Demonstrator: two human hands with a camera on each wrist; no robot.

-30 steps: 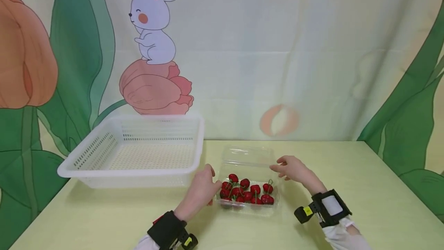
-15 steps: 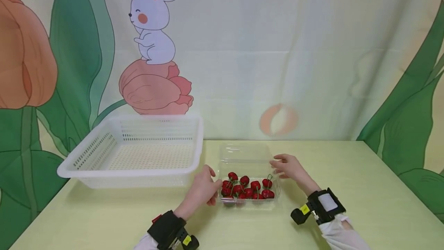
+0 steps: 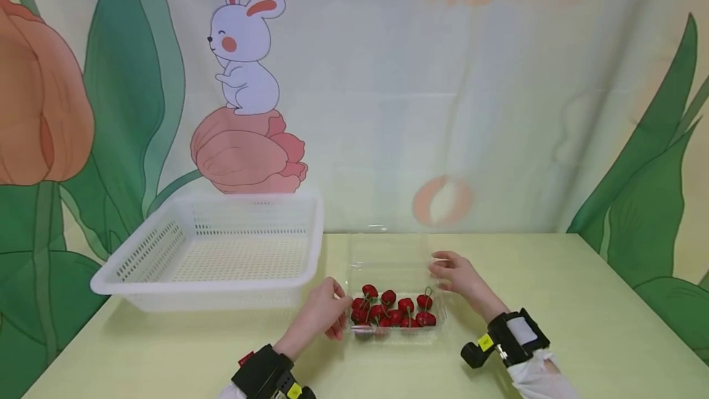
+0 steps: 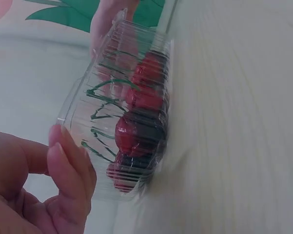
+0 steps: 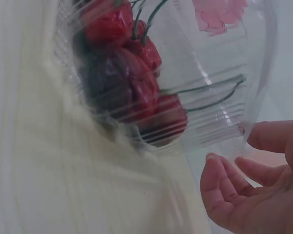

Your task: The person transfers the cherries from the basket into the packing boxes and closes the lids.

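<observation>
A clear plastic clamshell box (image 3: 396,334) of red cherries (image 3: 394,316) with green stems lies between both hands on the table, its transparent lid (image 3: 388,248) folded back behind. My left hand (image 3: 321,313) pinches its left rim; fingertips (image 4: 58,146) sit at the rim's corner in the left wrist view. At the right side, my right hand (image 3: 462,276) holds the clear edge near the lid. Its thumb (image 5: 265,136) overlaps that edge in the right wrist view, with curved fingers (image 5: 217,185) close by it.
A white perforated basket (image 3: 207,285) stands to the left behind the left hand, with nothing visible inside. Behind the pale yellow table (image 3: 526,288) hangs a curtain (image 3: 515,109) printed with a rabbit and tulips.
My right hand has shifted slightly left along with the lid, which looks a little more raised. The left hand stays at the box's left rim. The head view has tilted up slightly.
</observation>
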